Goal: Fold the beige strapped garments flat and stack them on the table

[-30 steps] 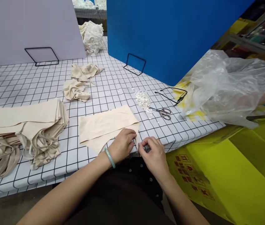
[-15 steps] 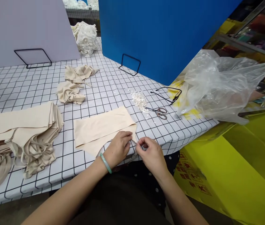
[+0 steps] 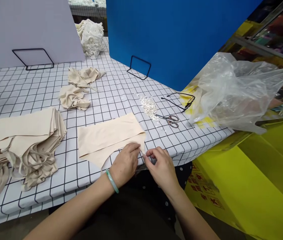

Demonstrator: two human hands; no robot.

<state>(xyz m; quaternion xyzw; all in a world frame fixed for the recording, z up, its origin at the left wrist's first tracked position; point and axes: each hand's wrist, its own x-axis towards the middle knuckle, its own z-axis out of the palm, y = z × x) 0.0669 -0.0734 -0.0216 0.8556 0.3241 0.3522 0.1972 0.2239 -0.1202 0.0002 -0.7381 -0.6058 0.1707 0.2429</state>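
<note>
Head view looks down on two hands meeting at the near edge of the bench [image 3: 121,96]. Left hand [image 3: 124,164], a green bangle [image 3: 112,180] on its wrist, lies curled on the near right corner of a beige cloth [image 3: 108,135], fingertips pressing that corner flat, probably to steady it. Right hand [image 3: 162,166] is just beside it, thumb and forefinger pinched together at the same corner; whether they grip the cloth edge or something tiny on it is too small to tell. Cloth lies spread and folded over on the checked cover, close to the person, within easy reach of both hands.

Further out, scissors [image 3: 171,120] sit beside a small heap of white scraps [image 3: 150,106], near enough to grab. Left of the cloth a neat stack of beige pieces [image 3: 22,128] rests, loose straps hanging off its front. Two crumpled pieces [image 3: 77,88] lie behind. A clear plastic bag [image 3: 236,91] slumps at the right corner, over a yellow box [image 3: 251,186].
</note>
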